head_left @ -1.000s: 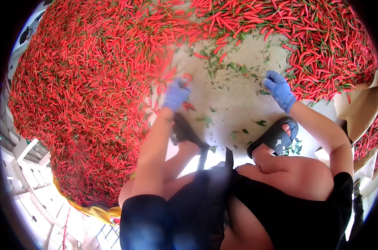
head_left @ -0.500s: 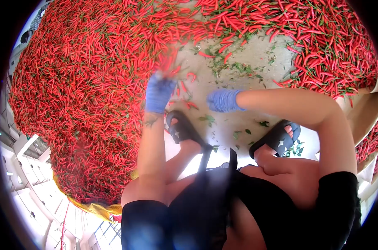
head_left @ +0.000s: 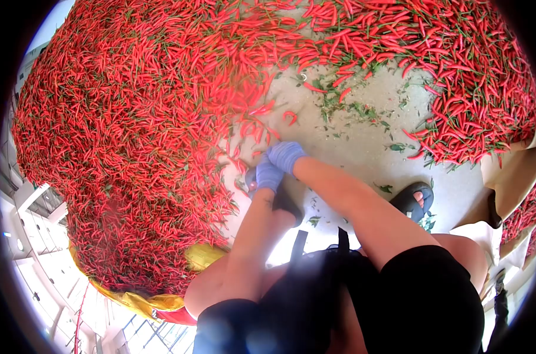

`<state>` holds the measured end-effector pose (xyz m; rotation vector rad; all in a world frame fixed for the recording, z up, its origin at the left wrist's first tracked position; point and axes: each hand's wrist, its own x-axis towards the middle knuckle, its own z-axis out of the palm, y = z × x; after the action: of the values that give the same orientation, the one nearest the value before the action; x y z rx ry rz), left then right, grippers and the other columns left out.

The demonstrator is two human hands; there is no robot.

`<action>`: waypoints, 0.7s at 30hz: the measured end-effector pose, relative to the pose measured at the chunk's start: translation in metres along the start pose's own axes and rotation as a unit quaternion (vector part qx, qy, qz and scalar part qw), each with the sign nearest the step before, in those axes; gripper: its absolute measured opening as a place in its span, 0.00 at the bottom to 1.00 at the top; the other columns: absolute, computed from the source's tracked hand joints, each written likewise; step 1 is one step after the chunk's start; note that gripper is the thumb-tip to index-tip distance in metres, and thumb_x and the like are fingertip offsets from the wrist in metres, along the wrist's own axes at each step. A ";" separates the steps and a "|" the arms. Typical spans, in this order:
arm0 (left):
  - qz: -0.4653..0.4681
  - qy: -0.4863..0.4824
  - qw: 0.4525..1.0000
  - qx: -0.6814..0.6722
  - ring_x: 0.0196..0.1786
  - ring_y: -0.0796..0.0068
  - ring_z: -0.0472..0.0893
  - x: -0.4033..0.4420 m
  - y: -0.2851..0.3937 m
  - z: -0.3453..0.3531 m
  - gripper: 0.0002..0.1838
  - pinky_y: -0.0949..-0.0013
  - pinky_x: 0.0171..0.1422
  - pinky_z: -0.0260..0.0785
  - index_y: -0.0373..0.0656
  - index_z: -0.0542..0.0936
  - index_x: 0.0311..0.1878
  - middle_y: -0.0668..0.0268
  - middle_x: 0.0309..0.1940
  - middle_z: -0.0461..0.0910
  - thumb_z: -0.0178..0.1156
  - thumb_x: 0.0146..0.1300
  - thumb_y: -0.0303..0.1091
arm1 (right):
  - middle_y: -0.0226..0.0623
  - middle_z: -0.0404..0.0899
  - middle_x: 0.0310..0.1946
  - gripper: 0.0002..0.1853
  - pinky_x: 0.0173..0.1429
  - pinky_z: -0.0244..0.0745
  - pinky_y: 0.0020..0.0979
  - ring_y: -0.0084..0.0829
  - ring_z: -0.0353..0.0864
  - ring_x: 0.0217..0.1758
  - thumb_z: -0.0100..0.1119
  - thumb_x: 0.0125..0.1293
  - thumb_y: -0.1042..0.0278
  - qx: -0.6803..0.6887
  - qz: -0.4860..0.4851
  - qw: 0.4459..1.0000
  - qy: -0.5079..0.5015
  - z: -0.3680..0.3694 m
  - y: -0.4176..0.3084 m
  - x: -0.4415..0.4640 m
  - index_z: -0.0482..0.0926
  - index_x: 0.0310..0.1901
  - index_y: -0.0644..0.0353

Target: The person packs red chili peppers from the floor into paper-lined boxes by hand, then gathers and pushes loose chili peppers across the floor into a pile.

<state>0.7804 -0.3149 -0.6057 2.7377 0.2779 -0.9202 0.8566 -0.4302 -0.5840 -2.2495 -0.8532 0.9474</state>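
Note:
My left hand (head_left: 269, 175), in a blue glove, is closed low over the floor, with its fingertips hidden against the other hand. Touching it is my right hand (head_left: 287, 156), also blue-gloved, its fingers curled in. What lies between the hands, if anything, is hidden. Several loose red chili peppers (head_left: 256, 131) lie on the floor just beyond them. Left of the hands rises a large pile of red chili peppers (head_left: 126, 118) with green stems. One curved red chili pepper (head_left: 290, 117) rests on the floor above my right hand.
A second heap of chili peppers (head_left: 469, 100) stands at the right. Green leaf scraps (head_left: 356, 110) litter the grey floor (head_left: 339, 150). My sandaled foot (head_left: 414, 200) is at the right. Brown sacking (head_left: 513, 177) is at the right edge, and yellow sheeting (head_left: 126, 300) edges the pile.
My left hand has come away from the pile, rightward and toward my body. My right hand has moved left to meet it. The view has shifted slightly.

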 end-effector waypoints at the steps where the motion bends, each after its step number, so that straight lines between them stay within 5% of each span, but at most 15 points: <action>1: 0.080 0.041 0.994 0.065 0.58 0.67 0.70 0.001 0.006 -0.004 0.20 0.72 0.61 0.60 0.39 0.67 0.56 0.56 0.55 0.70 0.48 0.61 0.34 | 0.41 0.80 0.38 0.13 0.44 0.75 0.39 0.37 0.80 0.44 0.49 0.58 0.66 0.002 0.001 1.000 0.009 0.000 0.002 0.004 0.79 0.42 0.58; 2: 0.083 0.045 0.994 0.063 0.58 0.67 0.70 0.007 -0.009 0.012 0.20 0.72 0.61 0.60 0.39 0.67 0.56 0.56 0.55 0.70 0.48 0.61 0.34 | 0.41 0.80 0.38 0.13 0.44 0.75 0.39 0.37 0.80 0.44 0.49 0.58 0.66 -0.002 0.002 1.000 0.011 0.005 0.001 0.007 0.79 0.42 0.58; 3: 0.034 0.063 0.987 -0.146 0.54 0.65 0.73 0.016 -0.037 0.042 0.18 0.71 0.58 0.63 0.39 0.68 0.53 0.56 0.50 0.73 0.49 0.60 0.33 | 0.41 0.80 0.38 0.13 0.44 0.75 0.39 0.38 0.80 0.43 0.48 0.59 0.65 0.001 0.010 1.000 0.008 0.011 0.000 0.011 0.79 0.41 0.58; 5: -0.007 0.084 0.934 -0.348 0.50 0.62 0.75 0.020 -0.029 0.034 0.16 0.71 0.55 0.65 0.39 0.70 0.50 0.56 0.45 0.76 0.50 0.59 0.33 | 0.41 0.80 0.38 0.13 0.44 0.75 0.38 0.38 0.80 0.43 0.47 0.59 0.65 -0.002 0.019 1.000 0.013 0.000 0.002 0.014 0.79 0.40 0.58; 7: -0.181 0.064 0.971 -0.146 0.37 0.61 0.78 -0.002 0.036 -0.026 0.10 0.66 0.44 0.69 0.41 0.72 0.42 0.60 0.33 0.79 0.53 0.55 0.31 | 0.42 0.80 0.36 0.12 0.44 0.75 0.38 0.39 0.80 0.41 0.48 0.58 0.66 0.017 0.045 0.998 -0.028 -0.025 0.008 0.004 0.79 0.38 0.59; 11: -0.224 0.167 0.943 -0.179 0.28 0.60 0.76 0.013 0.029 -0.015 0.08 0.61 0.37 0.68 0.41 0.73 0.36 0.60 0.24 0.78 0.56 0.52 0.31 | 0.45 0.80 0.35 0.11 0.42 0.75 0.39 0.40 0.80 0.40 0.49 0.57 0.67 -0.007 0.018 0.996 0.087 -0.063 0.037 -0.003 0.77 0.39 0.60; 13: -0.262 0.230 0.818 -0.458 0.32 0.57 0.76 0.027 0.024 -0.022 0.14 0.65 0.41 0.68 0.36 0.70 0.39 0.48 0.31 0.76 0.55 0.51 0.33 | 0.47 0.79 0.35 0.12 0.42 0.75 0.39 0.41 0.80 0.40 0.49 0.57 0.67 0.003 0.055 0.994 0.094 -0.097 0.049 -0.012 0.76 0.41 0.60; 15: -0.223 0.227 0.827 -0.464 0.36 0.52 0.77 0.039 0.034 -0.038 0.19 0.61 0.44 0.68 0.35 0.70 0.43 0.44 0.33 0.76 0.56 0.51 0.36 | 0.46 0.78 0.32 0.16 0.40 0.74 0.42 0.44 0.79 0.35 0.53 0.55 0.57 -0.022 0.108 0.980 0.164 -0.086 0.068 -0.002 0.77 0.37 0.61; 16: -0.207 0.218 0.887 -0.351 0.36 0.52 0.78 0.045 0.046 -0.055 0.20 0.59 0.43 0.68 0.36 0.70 0.42 0.46 0.32 0.77 0.58 0.50 0.40 | 0.46 0.78 0.32 0.16 0.40 0.74 0.42 0.44 0.79 0.35 0.53 0.55 0.57 -0.023 0.108 0.980 0.165 -0.082 0.070 0.003 0.77 0.37 0.61; 17: -0.187 0.205 0.932 -0.235 0.36 0.51 0.78 0.046 0.058 -0.070 0.21 0.57 0.43 0.68 0.37 0.71 0.41 0.49 0.31 0.78 0.60 0.50 0.43 | 0.45 0.79 0.33 0.15 0.40 0.74 0.42 0.44 0.80 0.37 0.53 0.55 0.57 -0.040 0.088 0.985 0.141 -0.078 0.070 0.007 0.78 0.37 0.60; 21: -0.171 0.083 0.974 -0.125 0.47 0.46 0.76 0.048 0.092 -0.102 0.26 0.54 0.50 0.66 0.35 0.68 0.48 0.42 0.40 0.76 0.57 0.52 0.46 | 0.41 0.80 0.37 0.14 0.42 0.74 0.41 0.42 0.80 0.40 0.51 0.57 0.56 0.005 0.059 0.997 0.045 -0.083 0.063 0.010 0.80 0.38 0.55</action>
<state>0.8987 -0.3689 -0.5412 2.5738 0.8589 -0.6726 0.9465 -0.4835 -0.5810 -2.3353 -0.6812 0.8937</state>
